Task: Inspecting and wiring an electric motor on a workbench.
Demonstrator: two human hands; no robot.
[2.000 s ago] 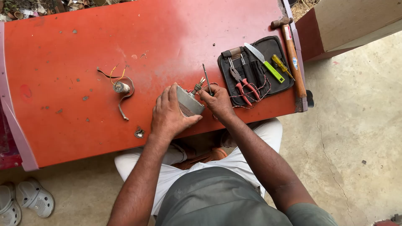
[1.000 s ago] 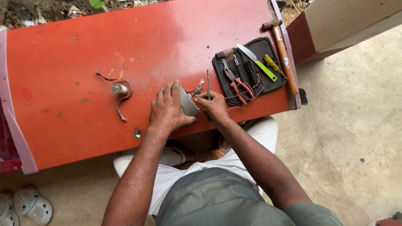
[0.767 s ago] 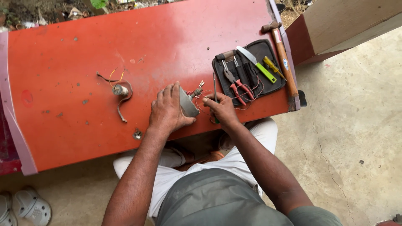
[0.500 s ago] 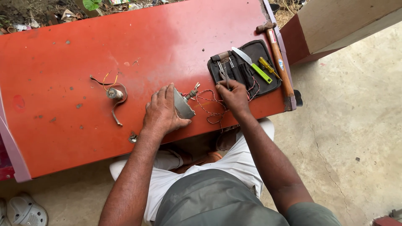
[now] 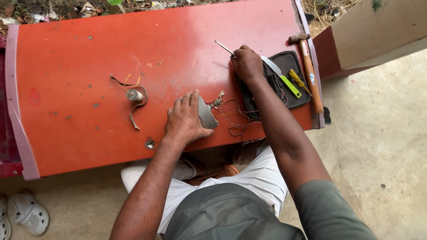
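Observation:
My left hand [image 5: 185, 118] lies flat on a small grey metal part [image 5: 207, 114] near the front edge of the red table [image 5: 80, 53], holding it down. Thin red and white wires [image 5: 235, 120] trail from that part to the right. My right hand [image 5: 247, 63] hovers over the left edge of a black tool pouch [image 5: 297, 62] and grips a thin metal screwdriver [image 5: 224, 47] whose shaft points up and left. The pouch holds a knife with a green handle [image 5: 284, 81] and a yellow screwdriver [image 5: 298, 80].
A hammer with a wooden handle [image 5: 310, 71] lies along the table's right edge. A small round part with wires [image 5: 135, 96] and a bolt [image 5: 150, 143] sit to the left. A cardboard box [image 5: 373, 35] stands at the right; grey sandals [image 5: 27, 212] on the concrete floor.
My right hand left the grey part and moved up and right to the tool pouch, carrying the thin screwdriver. My left hand stayed on the part.

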